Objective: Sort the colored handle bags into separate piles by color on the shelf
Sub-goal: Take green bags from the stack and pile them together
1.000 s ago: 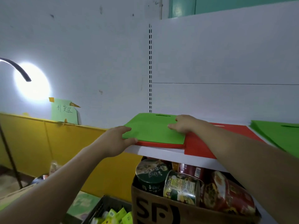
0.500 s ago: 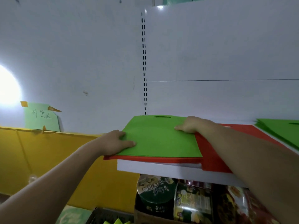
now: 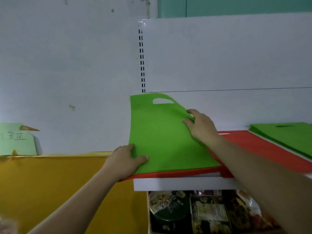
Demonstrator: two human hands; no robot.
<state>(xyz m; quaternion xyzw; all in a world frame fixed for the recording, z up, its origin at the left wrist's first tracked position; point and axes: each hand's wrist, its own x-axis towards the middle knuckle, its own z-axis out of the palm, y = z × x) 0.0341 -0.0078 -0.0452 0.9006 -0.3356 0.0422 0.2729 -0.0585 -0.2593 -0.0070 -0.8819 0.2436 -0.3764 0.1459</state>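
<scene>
The left hand (image 3: 125, 159) pinches the green bag (image 3: 157, 132) by its corner at the left end of the shelf (image 3: 177, 183); the right hand (image 3: 200, 127) grips its far edge. The bag curls up above the shelf, over red bags (image 3: 244, 144)

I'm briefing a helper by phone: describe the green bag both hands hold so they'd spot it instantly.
Left end of the white shelf, atop the red bags: a green handle bag. Unlike the flat green pile farther right, it curls upward, gripped by left hand and right hand.
</scene>
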